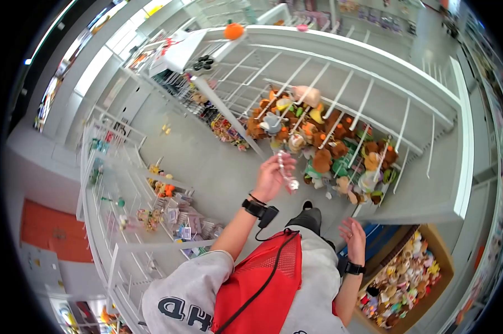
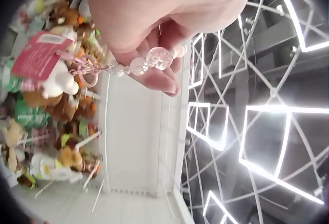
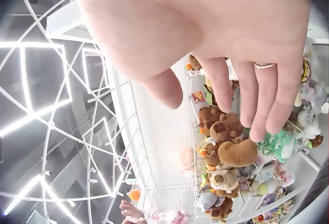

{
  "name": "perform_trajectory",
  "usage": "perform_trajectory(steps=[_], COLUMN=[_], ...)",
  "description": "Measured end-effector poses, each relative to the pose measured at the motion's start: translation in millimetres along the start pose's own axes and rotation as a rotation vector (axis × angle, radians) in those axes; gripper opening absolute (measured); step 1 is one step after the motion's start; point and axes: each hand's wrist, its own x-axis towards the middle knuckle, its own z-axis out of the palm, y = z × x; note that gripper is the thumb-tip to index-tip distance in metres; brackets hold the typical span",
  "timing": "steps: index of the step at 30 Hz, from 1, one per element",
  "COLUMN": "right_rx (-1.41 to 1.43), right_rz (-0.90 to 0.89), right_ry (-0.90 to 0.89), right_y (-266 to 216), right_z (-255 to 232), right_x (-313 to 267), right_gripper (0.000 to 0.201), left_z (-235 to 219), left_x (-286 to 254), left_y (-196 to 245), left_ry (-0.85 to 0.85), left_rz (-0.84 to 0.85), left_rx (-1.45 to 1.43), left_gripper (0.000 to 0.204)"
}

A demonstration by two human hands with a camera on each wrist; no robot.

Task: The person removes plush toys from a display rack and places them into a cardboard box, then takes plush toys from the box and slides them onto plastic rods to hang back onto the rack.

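Note:
My left hand (image 1: 270, 179) pinches a strap of clear and pink beads (image 1: 286, 168) in front of the rack. Seen from the left wrist, the beads (image 2: 139, 66) run from the fingers of my left hand (image 2: 164, 21) to a pink ring (image 2: 88, 72), a pink tag (image 2: 42, 55) and a small white figure (image 2: 60, 82). My right hand (image 1: 354, 240) holds nothing beside the rack's lower corner. In the right wrist view the fingers of my right hand (image 3: 205, 39) are spread and relaxed, with my left hand (image 3: 131, 211) far below.
A white rack (image 1: 463, 139) with long prongs carries many plush keychains (image 1: 321, 158). A cardboard box (image 1: 443, 253) of small plush toys stands at the lower right. Another wire rack (image 1: 115, 261) is at the left, and an orange ball-shaped item (image 1: 233, 30) sits on the rack's top edge.

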Motion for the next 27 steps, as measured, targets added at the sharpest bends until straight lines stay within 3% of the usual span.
perform_trajectory(steps=[2,10,15,20,23,27], right_rx=[-0.018,-0.121,-0.084,-0.049,-0.009,0.02], right_rz=[0.013,0.031,0.057,0.057,0.054,0.011], right_ry=[-0.018,0.01,0.064,0.141,0.16,0.171], right_y=[6,14,47,65,73,88], right_z=[12,69,113,197,246,302], right_x=[10,42,91,141,163,171], right_gripper=[0.047,0.045,0.045,0.048,0.045,0.045], left_z=[-22,-186,-273,-350,-360,-396], left_x=[0,35,92,168,205,243], left_y=[44,193,296,386,431,472], left_ry=[0.268,0.568,0.602,0.594,0.584,0.508], left_rz=[0.111,0.419,0.579,0.649,0.673,0.654], left_rx=[0.19,0.306,0.445,0.529,0.612,0.504], left_gripper=[0.033,0.034,0.034,0.031,0.022,0.028])
